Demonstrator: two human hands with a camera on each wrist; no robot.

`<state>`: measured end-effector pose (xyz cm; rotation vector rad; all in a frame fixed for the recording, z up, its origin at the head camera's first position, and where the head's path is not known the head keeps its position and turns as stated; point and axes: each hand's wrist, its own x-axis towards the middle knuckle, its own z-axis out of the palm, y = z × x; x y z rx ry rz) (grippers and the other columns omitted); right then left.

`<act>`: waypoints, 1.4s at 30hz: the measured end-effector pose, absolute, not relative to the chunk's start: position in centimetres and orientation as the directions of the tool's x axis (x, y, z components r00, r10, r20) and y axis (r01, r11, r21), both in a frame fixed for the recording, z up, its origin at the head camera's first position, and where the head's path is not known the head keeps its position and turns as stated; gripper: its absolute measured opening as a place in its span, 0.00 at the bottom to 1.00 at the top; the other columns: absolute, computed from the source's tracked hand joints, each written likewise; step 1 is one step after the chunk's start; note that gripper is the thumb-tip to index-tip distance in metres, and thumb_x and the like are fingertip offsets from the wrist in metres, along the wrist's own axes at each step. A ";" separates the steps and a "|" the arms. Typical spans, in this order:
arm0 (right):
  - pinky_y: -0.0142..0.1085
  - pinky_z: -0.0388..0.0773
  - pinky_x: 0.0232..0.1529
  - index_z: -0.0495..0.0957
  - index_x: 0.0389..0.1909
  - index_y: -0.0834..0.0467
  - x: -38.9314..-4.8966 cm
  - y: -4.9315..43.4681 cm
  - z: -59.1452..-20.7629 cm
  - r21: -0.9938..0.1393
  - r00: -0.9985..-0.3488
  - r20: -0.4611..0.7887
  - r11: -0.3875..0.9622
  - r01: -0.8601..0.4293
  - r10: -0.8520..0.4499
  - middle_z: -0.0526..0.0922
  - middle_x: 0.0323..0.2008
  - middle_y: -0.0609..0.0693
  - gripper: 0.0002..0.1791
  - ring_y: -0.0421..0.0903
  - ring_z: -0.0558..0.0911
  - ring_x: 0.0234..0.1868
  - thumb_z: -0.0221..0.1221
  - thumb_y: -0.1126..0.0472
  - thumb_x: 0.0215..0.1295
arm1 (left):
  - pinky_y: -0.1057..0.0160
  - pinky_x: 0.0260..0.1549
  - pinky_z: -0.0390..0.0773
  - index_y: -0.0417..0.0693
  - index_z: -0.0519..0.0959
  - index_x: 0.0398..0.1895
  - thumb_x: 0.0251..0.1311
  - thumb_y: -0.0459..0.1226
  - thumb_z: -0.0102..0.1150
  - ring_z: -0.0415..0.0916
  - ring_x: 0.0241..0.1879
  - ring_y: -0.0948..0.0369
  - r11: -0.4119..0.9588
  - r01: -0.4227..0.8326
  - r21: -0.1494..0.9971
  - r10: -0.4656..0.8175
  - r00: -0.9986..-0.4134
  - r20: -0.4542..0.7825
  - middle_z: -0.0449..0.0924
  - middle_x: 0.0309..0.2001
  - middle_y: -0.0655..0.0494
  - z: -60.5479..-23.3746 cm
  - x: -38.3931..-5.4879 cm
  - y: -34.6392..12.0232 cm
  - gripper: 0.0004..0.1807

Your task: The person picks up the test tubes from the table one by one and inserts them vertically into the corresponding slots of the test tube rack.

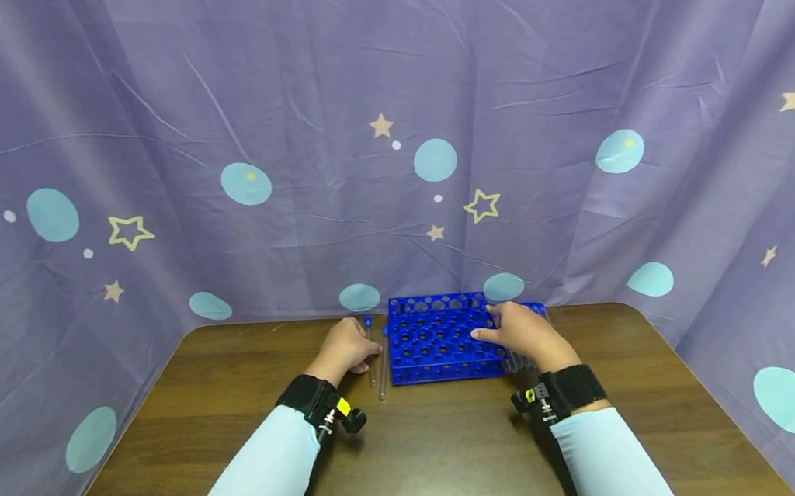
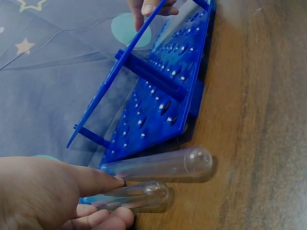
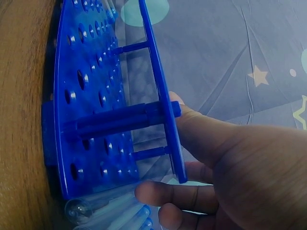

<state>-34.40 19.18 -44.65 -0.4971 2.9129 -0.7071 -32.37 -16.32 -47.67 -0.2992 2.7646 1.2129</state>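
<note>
Smooth sleeves (image 1: 265, 459), perforated rack (image 1: 442, 345), clear round-ended tubes (image 2: 156, 165)

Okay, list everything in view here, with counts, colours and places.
Printed fabric curtain: one, purple-grey, background
Wood-grain table: one, brown, before the curtain
Rectangular plastic rack with round holes: one, blue, on the table
Slim tubes: two, clear with blue caps, left of the rack
More tubes: several, clear, blue-ended, right of the rack
Wrist straps with devices: two, black, wrists
Fabric sleeves: two, pale blue, forearms
Left hand: one, bare, at the two tubes
Right hand: one, bare, gripping the rack
</note>
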 end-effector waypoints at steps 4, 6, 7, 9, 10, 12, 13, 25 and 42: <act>0.67 0.77 0.75 0.75 0.79 0.69 -34.4 19.3 -44.7 -0.465 -0.943 -0.029 0.840 -0.280 -0.330 0.82 0.74 0.68 0.44 0.71 0.81 0.75 0.71 0.39 0.78 | 0.63 0.19 0.86 0.43 0.78 0.27 0.64 0.33 0.81 0.81 0.14 0.62 0.656 -0.225 0.720 -0.140 -0.974 -0.176 0.82 0.24 0.51 -47.7 -32.3 -16.2 0.17; 0.67 0.77 0.75 0.75 0.79 0.69 -34.5 19.3 -44.7 -0.467 -0.944 -0.034 0.840 -0.275 -0.327 0.81 0.75 0.68 0.45 0.71 0.81 0.75 0.71 0.39 0.78 | 0.63 0.19 0.86 0.42 0.77 0.28 0.64 0.33 0.81 0.81 0.14 0.61 0.648 -0.227 0.727 -0.144 -0.974 -0.176 0.82 0.25 0.51 -47.7 -32.2 -16.2 0.17; 0.67 0.78 0.75 0.75 0.79 0.69 -34.5 19.3 -44.7 -0.467 -0.944 -0.035 0.841 -0.275 -0.328 0.81 0.75 0.69 0.45 0.71 0.81 0.75 0.71 0.39 0.78 | 0.63 0.19 0.86 0.42 0.77 0.30 0.64 0.33 0.81 0.81 0.15 0.61 0.643 -0.228 0.731 -0.146 -0.974 -0.176 0.82 0.26 0.51 -47.7 -32.1 -16.2 0.17; 0.67 0.78 0.75 0.74 0.79 0.69 -34.6 19.3 -44.8 -0.466 -0.944 -0.038 0.841 -0.274 -0.329 0.81 0.75 0.68 0.45 0.71 0.81 0.76 0.71 0.38 0.78 | 0.62 0.19 0.87 0.40 0.78 0.35 0.64 0.32 0.81 0.81 0.15 0.60 0.635 -0.228 0.738 -0.150 -0.974 -0.172 0.83 0.30 0.49 -47.7 -32.1 -16.2 0.15; 0.67 0.78 0.75 0.74 0.79 0.69 -34.6 19.3 -44.8 -0.467 -0.944 -0.041 0.842 -0.271 -0.327 0.81 0.75 0.68 0.46 0.71 0.81 0.76 0.71 0.38 0.78 | 0.62 0.19 0.87 0.39 0.78 0.38 0.64 0.32 0.80 0.82 0.15 0.60 0.629 -0.226 0.743 -0.151 -0.974 -0.168 0.84 0.32 0.47 -47.7 -32.0 -16.2 0.15; 0.67 0.77 0.75 0.74 0.80 0.68 -34.7 19.4 -44.8 -0.466 -0.944 -0.040 0.842 -0.272 -0.327 0.81 0.76 0.67 0.46 0.70 0.80 0.76 0.70 0.38 0.78 | 0.61 0.19 0.88 0.38 0.79 0.45 0.64 0.32 0.80 0.83 0.16 0.59 0.624 -0.217 0.750 -0.154 -0.976 -0.154 0.86 0.37 0.44 -47.6 -32.0 -16.3 0.16; 0.67 0.77 0.75 0.74 0.80 0.68 -34.8 19.4 -44.8 -0.462 -0.943 -0.037 0.843 -0.277 -0.331 0.81 0.76 0.67 0.46 0.70 0.80 0.76 0.70 0.38 0.78 | 0.60 0.19 0.88 0.37 0.80 0.48 0.64 0.32 0.79 0.83 0.16 0.59 0.624 -0.213 0.752 -0.156 -0.977 -0.147 0.87 0.39 0.43 -47.5 -32.0 -16.3 0.17; 0.67 0.78 0.75 0.76 0.79 0.68 -34.9 19.4 -44.8 -0.455 -0.944 -0.024 0.844 -0.283 -0.330 0.82 0.74 0.68 0.45 0.71 0.81 0.75 0.71 0.37 0.77 | 0.60 0.18 0.87 0.35 0.81 0.62 0.70 0.36 0.74 0.85 0.16 0.58 0.625 -0.166 0.763 -0.182 -0.981 -0.065 0.91 0.42 0.37 -46.2 -31.9 -16.7 0.23; 0.67 0.78 0.75 0.76 0.79 0.66 -34.8 19.5 -45.0 -0.448 -0.943 -0.026 0.848 -0.285 -0.331 0.82 0.76 0.65 0.45 0.70 0.81 0.76 0.70 0.37 0.78 | 0.50 0.42 0.89 0.44 0.79 0.67 0.76 0.42 0.72 0.90 0.36 0.53 0.680 0.087 0.728 -0.158 -0.952 0.261 0.89 0.50 0.48 -43.8 -32.7 -15.4 0.23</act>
